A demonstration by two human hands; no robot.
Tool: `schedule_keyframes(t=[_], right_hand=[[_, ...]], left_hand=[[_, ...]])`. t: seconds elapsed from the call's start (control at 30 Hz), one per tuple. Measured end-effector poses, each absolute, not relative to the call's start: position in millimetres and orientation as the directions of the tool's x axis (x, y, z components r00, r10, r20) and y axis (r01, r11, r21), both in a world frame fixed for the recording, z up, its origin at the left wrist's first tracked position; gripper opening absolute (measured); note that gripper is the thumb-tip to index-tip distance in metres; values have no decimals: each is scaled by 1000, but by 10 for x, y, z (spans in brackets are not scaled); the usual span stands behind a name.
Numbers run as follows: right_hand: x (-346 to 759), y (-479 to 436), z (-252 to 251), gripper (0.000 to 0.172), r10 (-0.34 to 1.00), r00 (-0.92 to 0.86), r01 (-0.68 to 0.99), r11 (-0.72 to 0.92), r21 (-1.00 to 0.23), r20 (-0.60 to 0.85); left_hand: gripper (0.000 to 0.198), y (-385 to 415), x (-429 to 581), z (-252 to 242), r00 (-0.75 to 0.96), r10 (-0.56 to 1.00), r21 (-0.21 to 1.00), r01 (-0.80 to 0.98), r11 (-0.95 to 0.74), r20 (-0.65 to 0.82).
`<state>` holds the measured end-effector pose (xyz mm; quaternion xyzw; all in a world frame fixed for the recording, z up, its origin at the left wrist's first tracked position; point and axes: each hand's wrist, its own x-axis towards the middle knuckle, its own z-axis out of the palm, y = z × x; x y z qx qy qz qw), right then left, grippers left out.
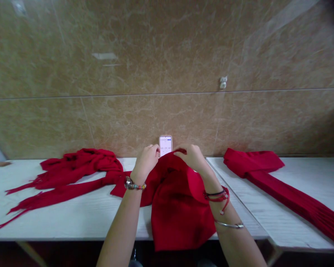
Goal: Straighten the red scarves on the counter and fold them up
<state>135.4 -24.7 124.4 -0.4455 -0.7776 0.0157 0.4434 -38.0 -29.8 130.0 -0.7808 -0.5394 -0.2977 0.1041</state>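
A red cloth [180, 207] lies bunched in the middle of the white table, its lower part hanging over the front edge. At its upper left is my left hand [148, 159], fingers curled together at the cloth's edge. My right hand [191, 157] pinches the top edge of the same cloth, thumb and fingers pressed together. Beaded and cord bracelets circle my wrists. Just beyond the cloth, between my hands, a lit phone [166, 144] leans against the wall.
On the left lies a crumpled red fringed scarf [83, 167]. A folded ribbed red scarf [267, 180] stretches toward the right front edge. White tabletops [80, 222] meet at a seam right of centre. Behind stands a brown marbled wall [144, 66] with a small white figure [223, 82].
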Motion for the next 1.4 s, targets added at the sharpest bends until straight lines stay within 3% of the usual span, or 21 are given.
schedule_keyframes(t=[0.17,0.27,0.43,0.73,0.87,0.97,1.13,1.3,1.4], right_hand=[[1368,-195,1226,15,685,-19,667,551,-501,728],[1357,-175,1217,17,677,49,657,532,-534,734],[1395,-185,1229,20,662,56,663,535,-524,747],[1486,-84,1179,19,662,109,703,477,-528,742],[1565,40,1021,15,775,-5,782,397,-481,632],[1581,139,883,12,854,-75,835,336,-436,515],[1525,237,829,16,782,73,798,326,-507,619],[1667,306,806,20,680,207,786,313,-533,704],[1793,368,687,17,759,152,858,216,-465,633]], left_hand=[[12,-427,-188,1327,281,772,279,818,-503,570],[19,-438,-61,1284,262,784,270,838,-475,563],[20,-344,1,1197,166,790,219,909,-354,591],[23,-343,-10,1249,265,789,328,802,-499,554],[17,-225,-65,1113,381,803,256,809,-530,457],[19,-115,-136,982,371,857,167,878,-449,357],[37,-46,-284,947,210,864,93,955,-282,457],[45,-89,-556,1143,145,810,213,925,-315,568],[40,-101,-699,1194,189,810,311,856,-413,555]])
